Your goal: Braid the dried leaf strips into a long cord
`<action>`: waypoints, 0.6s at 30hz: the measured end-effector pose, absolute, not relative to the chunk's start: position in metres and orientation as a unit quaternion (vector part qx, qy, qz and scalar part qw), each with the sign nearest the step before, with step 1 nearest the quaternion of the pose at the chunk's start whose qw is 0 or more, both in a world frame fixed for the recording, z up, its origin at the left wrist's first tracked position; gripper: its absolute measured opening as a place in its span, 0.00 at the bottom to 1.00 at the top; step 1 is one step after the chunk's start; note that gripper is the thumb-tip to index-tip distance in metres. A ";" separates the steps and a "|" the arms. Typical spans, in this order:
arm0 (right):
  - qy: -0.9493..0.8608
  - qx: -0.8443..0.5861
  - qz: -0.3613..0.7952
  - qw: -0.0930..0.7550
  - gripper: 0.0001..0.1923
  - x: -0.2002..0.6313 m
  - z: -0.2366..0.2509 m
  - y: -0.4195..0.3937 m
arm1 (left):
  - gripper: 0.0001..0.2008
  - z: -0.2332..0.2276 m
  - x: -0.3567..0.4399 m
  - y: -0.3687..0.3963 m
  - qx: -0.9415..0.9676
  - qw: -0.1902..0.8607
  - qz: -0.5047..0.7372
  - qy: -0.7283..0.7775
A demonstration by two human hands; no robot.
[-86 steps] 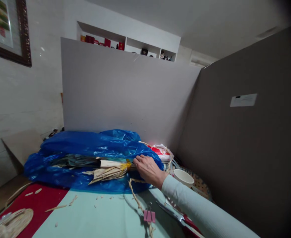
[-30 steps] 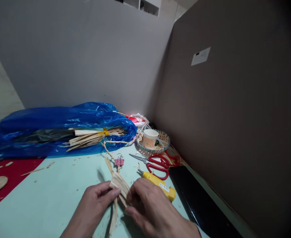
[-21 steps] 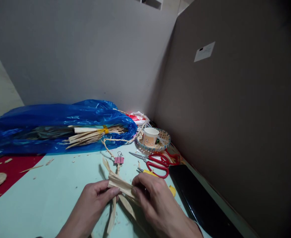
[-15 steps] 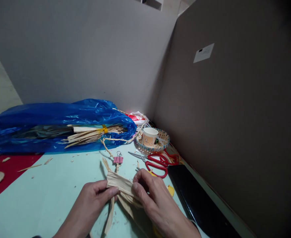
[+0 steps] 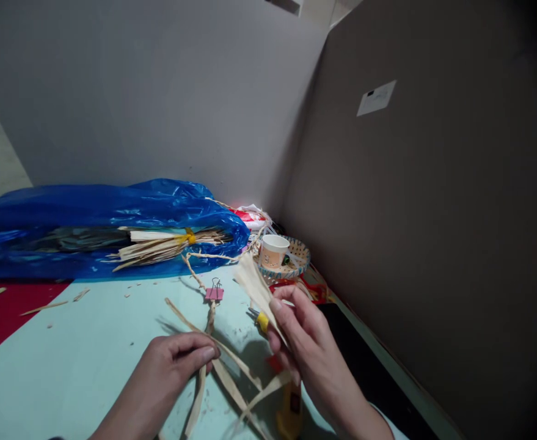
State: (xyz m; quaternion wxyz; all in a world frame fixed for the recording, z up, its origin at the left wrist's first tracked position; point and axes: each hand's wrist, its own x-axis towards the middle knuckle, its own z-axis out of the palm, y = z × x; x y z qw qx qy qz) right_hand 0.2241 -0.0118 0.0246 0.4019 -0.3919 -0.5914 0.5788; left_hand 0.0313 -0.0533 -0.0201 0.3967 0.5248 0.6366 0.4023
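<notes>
Gripping the wide pale strip [image 5: 255, 286], the right hand [image 5: 311, 348] has drawn it clear of the left hand [image 5: 176, 360], to one o'clock. The latter pinches the twisted cord [image 5: 211, 316] where loose strands [image 5: 197, 398] spread, at six o'clock of the pink clip [image 5: 214, 294]; strand control presumably rests there.

This was a craft worker's spot, though whether in a home or a workshop could not be told. A grey panel [image 5: 158, 98] and a darker panel [image 5: 415, 183] walled in a pale green tabletop [image 5: 85, 336]. Dried plant scraps [image 5: 81, 294] littered it, a pink clip [image 5: 214, 294] gripped a twisted cord [image 5: 211, 317], and a tied bundle of strips [image 5: 151, 247] lay on blue plastic [image 5: 89, 201].
</notes>
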 end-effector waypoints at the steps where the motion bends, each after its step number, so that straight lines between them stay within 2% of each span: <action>1: -0.579 -0.388 0.582 0.420 0.15 0.226 0.026 -0.011 | 0.10 -0.020 0.031 -0.053 0.524 0.397 0.398 0.640; 7: -0.523 -0.327 0.607 0.501 0.12 0.232 0.036 -0.008 | 0.12 -0.019 0.031 -0.053 0.530 0.387 0.375 0.655; 10: -0.589 -0.323 0.531 0.517 0.10 0.240 0.043 -0.004 | 0.12 -0.018 0.031 -0.053 0.532 0.383 0.375 0.656; 12: -0.667 -0.383 0.376 0.516 0.09 0.255 0.049 0.004 | 0.12 -0.018 0.031 -0.053 0.529 0.382 0.378 0.657; 13: -0.698 -0.433 0.256 0.510 0.08 0.265 0.051 0.010 | 0.11 -0.019 0.032 -0.053 0.527 0.382 0.381 0.657; 15: -0.738 -0.530 -0.006 0.419 0.08 0.287 0.056 0.022 | 0.11 -0.020 0.032 -0.053 0.521 0.385 0.388 0.655; 17: -0.758 -0.557 -0.112 0.321 0.11 0.302 0.058 0.030 | 0.09 -0.021 0.032 -0.053 0.517 0.389 0.393 0.654; 18: -0.758 -0.556 -0.143 0.311 0.12 0.305 0.058 0.032 | 0.09 -0.022 0.032 -0.053 0.515 0.390 0.395 0.653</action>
